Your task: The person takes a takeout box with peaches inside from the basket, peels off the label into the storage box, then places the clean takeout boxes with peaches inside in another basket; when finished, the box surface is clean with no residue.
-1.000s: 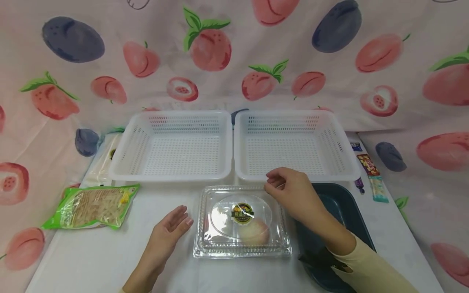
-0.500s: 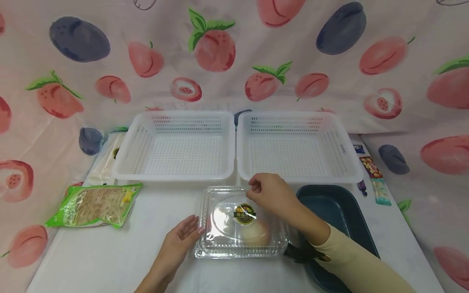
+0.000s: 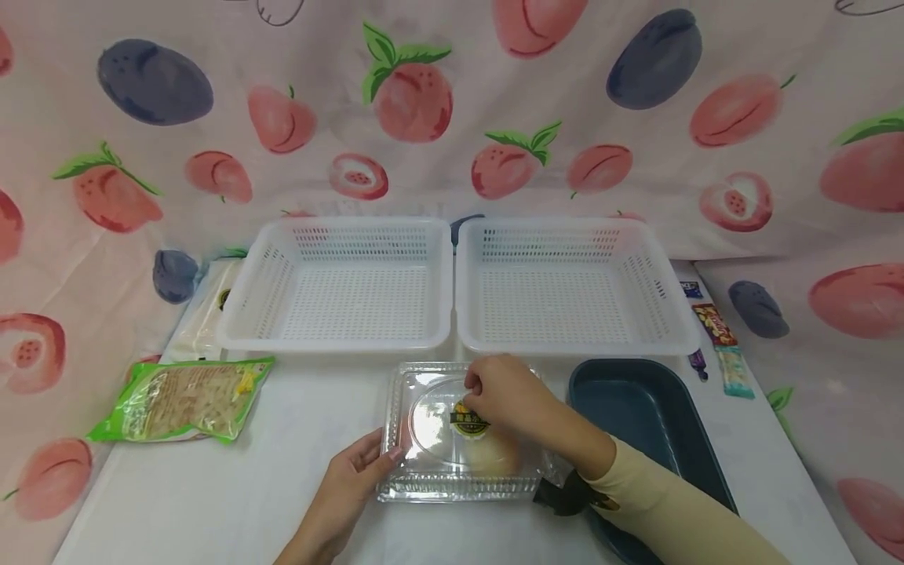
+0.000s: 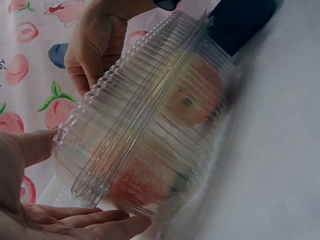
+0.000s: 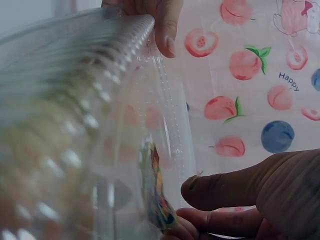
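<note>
A clear plastic clamshell box [image 3: 438,486] with ridged sides sits on the white table, its lid closed. Red-and-yellow fruit [image 4: 145,175] shows through its wall. My left hand [image 3: 349,479] grips the box's left side, thumb [image 4: 37,147] at the lid edge and fingers [image 4: 90,222] low along the side. A round black-and-gold label [image 3: 469,421] is on the lid. Over it, my right hand [image 3: 508,404] has curled fingers, the fingertips right at the label's far edge. In the right wrist view the label [image 5: 157,192] runs down to those fingers; I cannot tell whether they pinch it.
Two white perforated baskets [image 3: 339,344] [image 3: 575,347] stand side by side behind the box. A dark blue tray [image 3: 636,377] lies under the right forearm. At left are a green-edged food bag [image 3: 184,400] and a white bag [image 3: 205,314]; several small snack packets [image 3: 734,373] lie far right.
My left hand has moved right from beside the box to take hold of its left side. The right hand has moved from the lid's far right corner leftward and nearer, to the label.
</note>
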The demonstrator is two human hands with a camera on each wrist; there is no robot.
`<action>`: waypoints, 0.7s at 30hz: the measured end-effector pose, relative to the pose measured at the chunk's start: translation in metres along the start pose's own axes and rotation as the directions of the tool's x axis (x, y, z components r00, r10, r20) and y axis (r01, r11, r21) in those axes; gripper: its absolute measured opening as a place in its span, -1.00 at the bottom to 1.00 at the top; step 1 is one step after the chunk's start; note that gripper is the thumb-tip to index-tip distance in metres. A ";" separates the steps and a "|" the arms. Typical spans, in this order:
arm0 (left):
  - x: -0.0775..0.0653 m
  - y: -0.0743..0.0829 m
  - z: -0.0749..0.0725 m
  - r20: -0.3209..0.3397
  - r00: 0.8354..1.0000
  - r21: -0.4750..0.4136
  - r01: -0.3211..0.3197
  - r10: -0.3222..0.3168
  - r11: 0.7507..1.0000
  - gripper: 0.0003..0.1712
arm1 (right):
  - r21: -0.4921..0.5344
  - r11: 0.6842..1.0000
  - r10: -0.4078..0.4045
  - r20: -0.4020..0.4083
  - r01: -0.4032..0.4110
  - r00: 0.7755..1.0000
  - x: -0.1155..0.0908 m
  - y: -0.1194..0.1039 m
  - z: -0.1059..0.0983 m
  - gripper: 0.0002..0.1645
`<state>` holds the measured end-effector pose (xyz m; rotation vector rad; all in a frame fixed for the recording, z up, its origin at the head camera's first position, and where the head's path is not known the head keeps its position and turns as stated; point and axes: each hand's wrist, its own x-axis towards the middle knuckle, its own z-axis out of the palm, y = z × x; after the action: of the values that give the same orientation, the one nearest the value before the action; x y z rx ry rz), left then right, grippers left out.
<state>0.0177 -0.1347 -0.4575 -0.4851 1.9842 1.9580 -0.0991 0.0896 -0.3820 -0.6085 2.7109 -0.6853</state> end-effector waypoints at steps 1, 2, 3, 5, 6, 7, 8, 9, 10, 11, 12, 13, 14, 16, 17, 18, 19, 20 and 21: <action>0.000 -0.001 0.000 -0.001 1.000 -0.001 -0.002 0.002 1.000 -0.17 | -0.013 1.000 -0.007 -0.001 0.007 1.000 0.000 0.000 0.001 -0.93; 0.000 -0.001 0.000 0.000 1.000 -0.003 -0.003 0.003 1.000 -0.18 | -0.020 1.000 -0.011 0.000 0.011 1.000 -0.001 0.000 0.002 -0.94; 0.000 -0.001 0.000 0.002 1.000 -0.006 -0.002 0.002 1.000 -0.18 | -0.018 1.000 -0.007 0.002 0.007 1.000 -0.001 0.000 0.002 -0.95; 0.000 -0.002 0.000 0.004 1.000 -0.009 -0.004 0.004 1.000 -0.18 | -0.015 1.000 -0.013 0.004 0.013 1.000 -0.001 0.000 0.002 -0.94; 0.000 -0.002 0.000 0.002 1.000 -0.008 -0.006 0.006 1.000 -0.18 | -0.013 1.000 -0.019 0.005 0.019 1.000 -0.002 0.000 0.001 -0.93; 0.000 -0.002 0.000 -0.001 1.000 -0.003 -0.009 0.009 1.000 -0.18 | -0.008 1.000 -0.024 0.005 0.024 1.000 -0.002 0.000 0.001 -0.91; 0.000 -0.002 0.001 -0.003 1.000 -0.002 -0.009 0.009 1.000 -0.18 | -0.003 1.000 -0.028 0.004 0.028 1.000 -0.002 -0.001 0.001 -0.89; 0.000 -0.002 0.001 -0.004 1.000 -0.001 -0.011 0.011 1.000 -0.17 | 0.002 0.999 -0.035 0.001 0.035 0.999 -0.002 -0.001 0.000 -0.87; 0.000 -0.002 0.001 -0.005 1.000 0.002 -0.013 0.013 1.000 -0.16 | 0.005 0.999 -0.042 -0.003 0.042 0.999 -0.002 -0.001 0.000 -0.84; 0.000 -0.002 0.001 -0.005 1.000 0.002 -0.014 0.014 1.000 -0.16 | 0.008 0.999 -0.045 -0.006 0.046 0.999 -0.002 0.000 0.001 -0.82; 0.000 -0.003 0.001 -0.006 1.000 0.002 -0.016 0.016 1.000 -0.16 | 0.011 0.999 -0.050 -0.011 0.050 0.999 -0.002 0.000 0.001 -0.81; 0.000 -0.003 0.001 -0.007 1.000 0.003 -0.018 0.018 1.000 -0.15 | 0.009 0.998 -0.056 -0.017 0.056 0.998 -0.002 0.000 0.001 -0.80; 0.000 -0.003 0.001 -0.007 1.000 0.001 -0.016 0.016 1.000 -0.16 | 0.009 0.998 -0.061 -0.020 0.062 0.998 -0.002 0.001 0.002 -0.79; 0.000 -0.003 0.001 -0.009 1.000 -0.003 -0.017 0.017 1.000 -0.17 | 0.007 0.998 -0.070 -0.027 0.070 0.997 -0.001 0.001 0.003 -0.79; 0.000 -0.003 0.001 -0.010 1.000 -0.006 -0.017 0.017 1.000 -0.18 | 0.006 0.997 -0.071 -0.027 0.071 0.997 -0.001 0.002 0.004 -0.78; 0.000 -0.003 0.000 -0.011 1.000 -0.008 -0.016 0.016 1.000 -0.19 | 0.004 0.997 -0.072 -0.029 0.072 0.997 0.000 0.002 0.004 -0.78; -0.001 -0.003 0.000 -0.011 1.000 -0.008 -0.016 0.016 1.000 -0.19 | 0.003 0.997 -0.071 -0.029 0.071 0.997 0.000 0.002 0.005 -0.78; -0.001 -0.003 0.000 -0.010 1.000 -0.011 -0.015 0.015 1.000 -0.20 | 0.006 0.998 -0.068 -0.028 0.068 0.997 0.001 0.002 0.005 -0.78; -0.001 -0.003 0.000 -0.010 1.000 -0.010 -0.016 0.016 1.000 -0.20 | 0.007 0.998 -0.063 -0.026 0.063 0.998 0.001 0.002 0.006 -0.77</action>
<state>0.0197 -0.1346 -0.4598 -0.4833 1.9913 1.9794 -0.0988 0.0889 -0.3882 -0.6910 2.7213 -0.7234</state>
